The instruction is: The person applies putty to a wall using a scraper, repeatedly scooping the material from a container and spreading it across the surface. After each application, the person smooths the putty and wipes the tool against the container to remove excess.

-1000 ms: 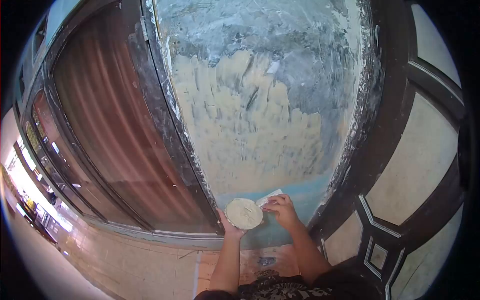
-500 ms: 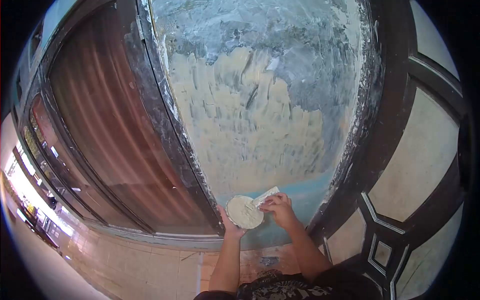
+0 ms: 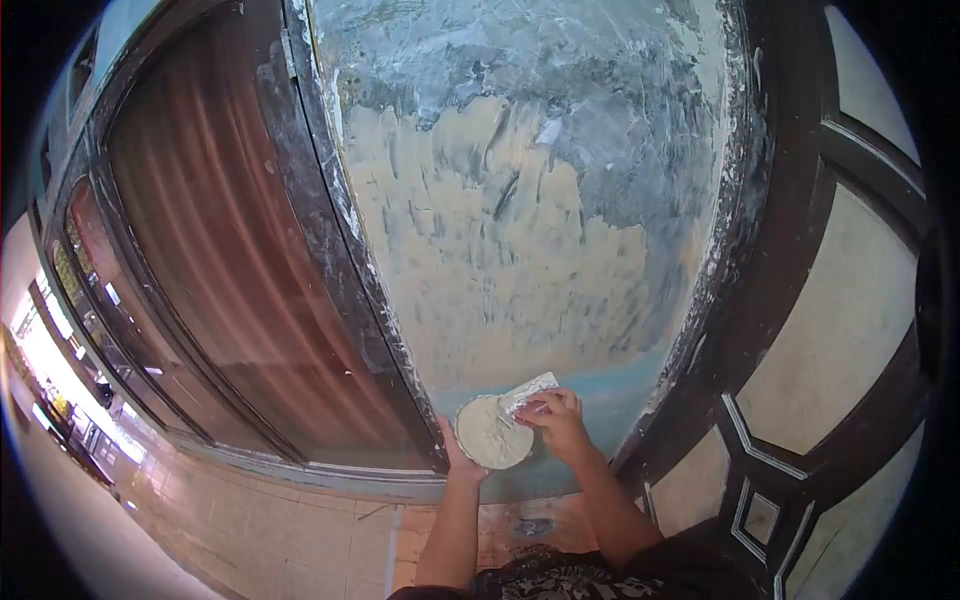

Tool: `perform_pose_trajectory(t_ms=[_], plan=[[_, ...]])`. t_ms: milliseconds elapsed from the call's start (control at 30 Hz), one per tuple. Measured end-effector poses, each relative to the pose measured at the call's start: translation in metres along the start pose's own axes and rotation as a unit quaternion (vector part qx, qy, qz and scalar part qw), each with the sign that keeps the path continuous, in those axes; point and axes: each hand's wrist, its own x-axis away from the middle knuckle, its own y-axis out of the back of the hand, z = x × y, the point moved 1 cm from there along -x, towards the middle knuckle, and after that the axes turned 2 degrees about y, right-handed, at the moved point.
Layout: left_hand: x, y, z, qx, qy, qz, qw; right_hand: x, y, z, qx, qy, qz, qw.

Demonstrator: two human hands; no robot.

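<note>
A round container (image 3: 490, 440) filled with pale, creamy paste rests in my left hand (image 3: 464, 462), which wraps round its left and lower side. My right hand (image 3: 556, 421) pinches a flat, whitish scraper (image 3: 530, 391) smeared with paste, its lower part over the container's upper right side. Behind them stands a wall panel (image 3: 500, 250) with beige paste spread over its middle, rough grey-blue above and a light blue strip below.
Dark wooden framing (image 3: 320, 220) with flaking white edges borders the panel on the left, beside glass with a reddish curtain (image 3: 220, 250). A dark door with pale panels (image 3: 800, 320) stands right. Tiled floor (image 3: 290, 530) lies below.
The container has shifted slightly down and right. The scraper and my right hand have moved a little within the same area, and more of the scraper's face shows.
</note>
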Motion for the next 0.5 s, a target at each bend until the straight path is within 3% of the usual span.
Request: perform_pose_trajectory(t_ms=[100, 267, 333, 500], plan=[[0.000, 0.002, -0.001, -0.021, -0.008, 0.035, 0.999, -0.001, 0.006, 0.002, 0.019, 0.006, 0.002, 1.000], [0.000, -0.005, 0.001, -0.016, -0.021, 0.002, 1.000, -0.002, 0.007, 0.005, -0.012, 0.006, 0.021, 1.000], [0.007, -0.026, 0.001, -0.056, -0.037, -0.052, 0.996, -0.003, 0.010, 0.010, -0.010, 0.000, 0.033, 0.999], [-0.005, 0.000, 0.005, -0.030, -0.039, -0.047, 0.998, 0.000, 0.005, 0.008, -0.010, 0.003, 0.040, 0.999]])
